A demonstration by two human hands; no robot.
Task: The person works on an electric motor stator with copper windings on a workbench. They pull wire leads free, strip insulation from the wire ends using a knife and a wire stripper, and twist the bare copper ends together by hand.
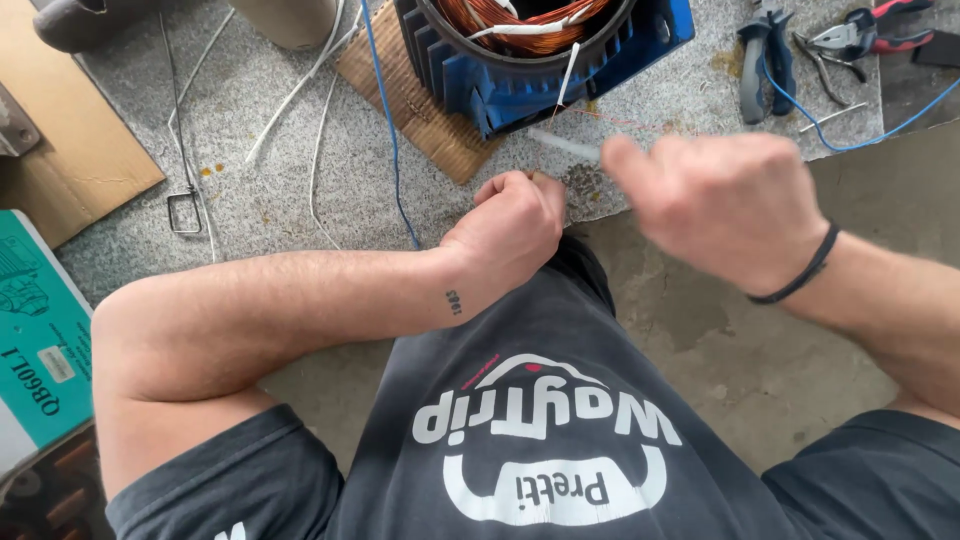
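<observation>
A blue finned motor housing (470, 75) with copper windings (500, 22) stands at the top centre on a grey mat. My left hand (510, 225) is a closed fist below it, pinching a thin wire at the mat's edge. My right hand (720, 205) is blurred and closed around a thin white sleeve (565, 145) that points toward the housing. A fine reddish wire (630, 123) runs from the housing past the sleeve.
Blue-handled pliers (765, 50) and red-handled pliers (865, 35) lie at the top right with a blue wire (850, 140). A second blue wire (390, 130), white cords (300, 90), cardboard (60, 150) and a teal box (35, 330) are on the left. Bare concrete floor (720, 350) is below.
</observation>
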